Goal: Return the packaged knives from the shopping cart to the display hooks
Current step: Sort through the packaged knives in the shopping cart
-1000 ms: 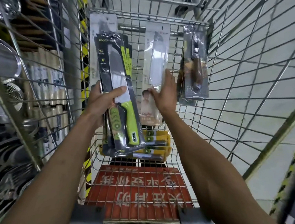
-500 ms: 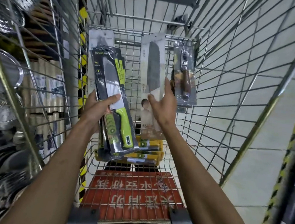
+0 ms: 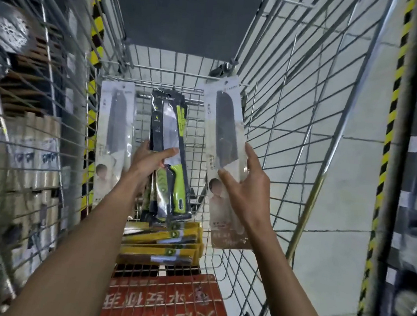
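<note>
1. The shopping cart (image 3: 310, 203) was seen from above, its wire walls filling most of the view. Packaged knives were both in the hands and loose inside it.
2. Green-handled knife pack (image 3: 169, 130): dark card with a clear blister, pale blade pointing up, lime-green handle pointing down. It was the front pack of a small stack; how many lay behind could not be told. The stack was upright over the middle of the cart.
3. Pale knife pack (image 3: 226, 129): a long light card with a dark blade in its upper half and a printed figure lower down. It was tilted slightly and stood near the right wall of the cart.
4. Left hand (image 3: 149, 163): clamped on the green stack, thumb across the front at the base of the blade, fingers behind the packs.
5. Right hand (image 3: 247, 193): pinching the pale pack, thumb on its face and the long fingers along its right edge and back.
6. A second pale pack (image 3: 114, 130) leaned upright against the left wall, apart from both hands.
7. Yellow packs (image 3: 161, 241) lay flat on the cart floor, their far ends covered by the green stack. The print on all the cards was too blurred to read.
</note>
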